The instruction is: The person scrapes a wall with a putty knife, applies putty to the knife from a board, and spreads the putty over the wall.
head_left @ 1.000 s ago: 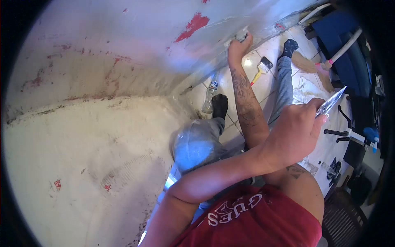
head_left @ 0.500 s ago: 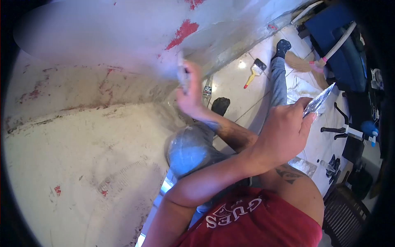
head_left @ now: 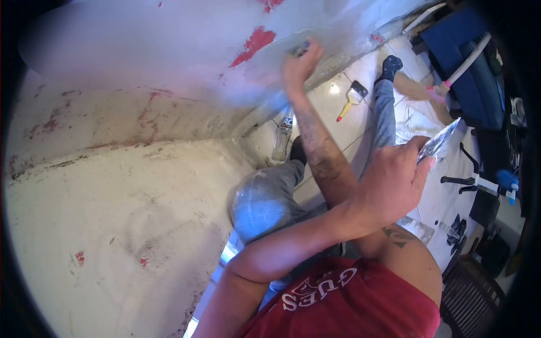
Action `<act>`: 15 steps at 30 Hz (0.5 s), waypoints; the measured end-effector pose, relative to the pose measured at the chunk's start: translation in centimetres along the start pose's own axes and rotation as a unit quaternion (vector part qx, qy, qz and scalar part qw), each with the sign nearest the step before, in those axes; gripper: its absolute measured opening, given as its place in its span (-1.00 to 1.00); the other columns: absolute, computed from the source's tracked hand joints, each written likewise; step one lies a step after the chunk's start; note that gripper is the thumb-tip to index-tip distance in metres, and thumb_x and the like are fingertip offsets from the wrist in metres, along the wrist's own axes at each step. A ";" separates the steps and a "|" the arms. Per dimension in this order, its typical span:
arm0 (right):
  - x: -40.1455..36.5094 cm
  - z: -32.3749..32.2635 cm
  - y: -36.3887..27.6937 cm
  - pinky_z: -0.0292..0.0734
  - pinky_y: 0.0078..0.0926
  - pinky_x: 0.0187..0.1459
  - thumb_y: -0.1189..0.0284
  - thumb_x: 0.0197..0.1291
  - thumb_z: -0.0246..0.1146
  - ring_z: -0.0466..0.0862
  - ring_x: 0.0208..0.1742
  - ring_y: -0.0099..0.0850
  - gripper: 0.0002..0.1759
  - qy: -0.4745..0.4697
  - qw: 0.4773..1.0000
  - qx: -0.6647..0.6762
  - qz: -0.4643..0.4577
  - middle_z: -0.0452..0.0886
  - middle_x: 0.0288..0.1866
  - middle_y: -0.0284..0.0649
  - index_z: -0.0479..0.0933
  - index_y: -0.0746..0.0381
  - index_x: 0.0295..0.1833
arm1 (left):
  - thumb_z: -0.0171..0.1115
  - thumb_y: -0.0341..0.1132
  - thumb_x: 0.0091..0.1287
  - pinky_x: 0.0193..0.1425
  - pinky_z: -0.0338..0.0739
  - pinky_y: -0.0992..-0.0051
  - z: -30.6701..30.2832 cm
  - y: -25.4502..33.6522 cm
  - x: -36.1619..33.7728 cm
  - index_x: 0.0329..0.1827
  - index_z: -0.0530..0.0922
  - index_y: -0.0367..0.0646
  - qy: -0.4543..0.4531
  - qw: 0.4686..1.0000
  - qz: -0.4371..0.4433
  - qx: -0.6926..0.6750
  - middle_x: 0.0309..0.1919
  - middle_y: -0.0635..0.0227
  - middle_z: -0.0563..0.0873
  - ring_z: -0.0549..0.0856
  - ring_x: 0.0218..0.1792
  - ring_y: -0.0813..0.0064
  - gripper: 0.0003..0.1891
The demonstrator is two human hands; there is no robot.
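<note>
My left hand (head_left: 394, 180) is closed around a flat, silvery metal blade (head_left: 438, 142) with whitish smears, its tip pointing up and right. Beyond it, my right hand (head_left: 301, 65) is closed on a small tool (head_left: 301, 49), mostly hidden by the fingers, against the pale wall (head_left: 169, 50) near its lower edge. My forearms cross, the left one on top. Red patches (head_left: 256, 45) show on the wall to the left of my right hand.
A clear bottle (head_left: 282, 138) with an RC label stands by the wall corner. On the tiles are a yellow-handled brush (head_left: 352, 100), a broom (head_left: 414, 89) and a white cloth (head_left: 414, 121). A slatted brown chair (head_left: 470, 296) is at the lower right.
My right hand has moved up and to the right along the wall with its tool, uncovering the bottle. My left hand holds the blade in nearly the same place.
</note>
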State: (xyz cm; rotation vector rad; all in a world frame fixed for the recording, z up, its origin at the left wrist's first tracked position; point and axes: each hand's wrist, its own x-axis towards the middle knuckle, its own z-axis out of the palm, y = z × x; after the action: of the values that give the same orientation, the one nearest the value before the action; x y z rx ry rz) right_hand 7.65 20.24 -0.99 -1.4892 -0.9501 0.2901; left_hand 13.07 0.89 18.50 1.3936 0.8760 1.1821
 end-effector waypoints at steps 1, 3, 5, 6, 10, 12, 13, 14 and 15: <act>-1.7 -0.3 -2.3 0.32 -0.29 0.04 0.67 -0.14 0.19 0.40 0.01 -0.12 -0.44 -0.025 1.000 0.002 0.012 0.31 -0.01 -0.03 0.32 0.32 0.10 | 0.16 -0.33 0.26 -0.46 0.46 0.23 0.1 -0.1 0.0 -0.22 0.50 -0.35 -0.001 1.000 -0.005 0.001 -0.63 0.01 0.57 0.63 -0.54 0.02 -0.79; -5.6 -0.8 -5.6 0.32 -0.26 0.03 0.70 -0.17 0.18 0.39 0.04 -0.12 -0.39 -0.071 0.997 0.019 -0.005 0.30 -0.01 -0.02 0.30 0.32 0.14 | 0.15 -0.34 0.25 -0.42 0.46 0.19 0.1 -0.6 0.1 -0.21 0.50 -0.37 0.001 1.000 -0.015 0.011 -0.60 -0.03 0.57 0.62 -0.50 -0.02 -0.78; -9.3 -2.8 -8.1 0.31 -0.26 0.06 0.71 -0.17 0.14 0.39 0.08 -0.14 -0.35 -0.151 0.985 0.065 -0.051 0.30 0.01 -0.03 0.28 0.33 0.19 | 0.15 -0.36 0.25 -0.34 0.45 0.11 -0.1 -1.0 0.6 -0.17 0.49 -0.42 0.010 0.999 -0.026 0.027 -0.56 -0.09 0.58 0.60 -0.44 -0.10 -0.76; -10.5 -3.7 -8.8 0.31 -0.27 0.10 0.72 -0.15 0.11 0.39 0.11 -0.17 -0.34 -0.208 0.970 0.099 -0.072 0.31 0.04 -0.05 0.27 0.34 0.22 | 0.17 -0.38 0.23 -0.32 0.48 0.18 -0.6 -0.3 1.0 -0.21 0.52 -0.41 0.013 0.997 -0.074 0.033 -0.51 -0.09 0.61 0.64 -0.40 -0.04 -0.78; -11.2 -6.8 -6.1 0.35 -0.29 0.20 0.71 -0.21 0.09 0.48 0.13 -0.19 -0.28 -0.399 0.800 0.436 0.108 0.44 0.09 -0.07 0.28 0.34 0.25 | 0.22 -0.40 0.19 -0.22 0.52 0.38 -1.0 -1.4 1.8 -0.28 0.58 -0.37 0.042 0.983 -0.084 -0.156 -0.45 0.15 0.70 0.68 -0.39 0.43 -0.83; -6.4 -11.5 -3.5 0.38 -0.26 0.22 0.70 -0.24 0.08 0.52 0.13 -0.17 -0.25 -0.413 0.707 0.519 0.248 0.48 0.10 -0.05 0.27 0.36 0.26 | 0.27 -0.41 0.18 -0.22 0.52 0.52 -1.3 -1.7 1.7 -0.19 0.57 -0.33 0.036 0.963 -0.159 -0.215 -0.38 0.33 0.68 0.63 -0.36 0.59 -0.81; -3.4 -14.8 -2.2 0.38 -0.24 0.22 0.70 -0.23 0.08 0.52 0.13 -0.16 -0.25 -0.395 0.701 0.523 0.280 0.48 0.10 -0.03 0.27 0.36 0.26 | 0.27 -0.45 0.16 -0.23 0.52 0.58 -0.4 -2.4 1.5 -0.16 0.56 -0.29 0.049 0.959 -0.158 -0.231 -0.34 0.36 0.67 0.62 -0.34 0.64 -0.80; 0.2 -18.7 -1.0 0.39 -0.22 0.22 0.70 -0.23 0.09 0.53 0.13 -0.15 -0.25 -0.372 0.701 0.527 0.304 0.49 0.11 -0.02 0.26 0.37 0.26 | 0.27 -0.45 0.15 -0.21 0.53 0.57 -0.3 -1.2 1.2 -0.12 0.54 -0.29 0.008 0.952 -0.140 -0.271 -0.30 0.35 0.67 0.62 -0.32 0.62 -0.76; 3.4 -23.4 -0.1 0.40 -0.21 0.22 0.70 -0.23 0.09 0.53 0.13 -0.14 -0.25 -0.340 0.704 0.530 0.328 0.49 0.11 0.00 0.26 0.38 0.27 | 0.28 -0.46 0.14 -0.19 0.54 0.55 -0.9 0.0 0.9 -0.08 0.52 -0.29 -0.041 0.940 -0.128 -0.313 -0.27 0.34 0.66 0.63 -0.29 0.61 -0.72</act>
State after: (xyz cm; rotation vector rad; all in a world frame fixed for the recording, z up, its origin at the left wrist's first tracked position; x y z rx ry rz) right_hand 25.70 6.07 4.68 -0.5062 -0.5205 1.7006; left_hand 12.45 1.96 18.59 0.7765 0.5291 1.0629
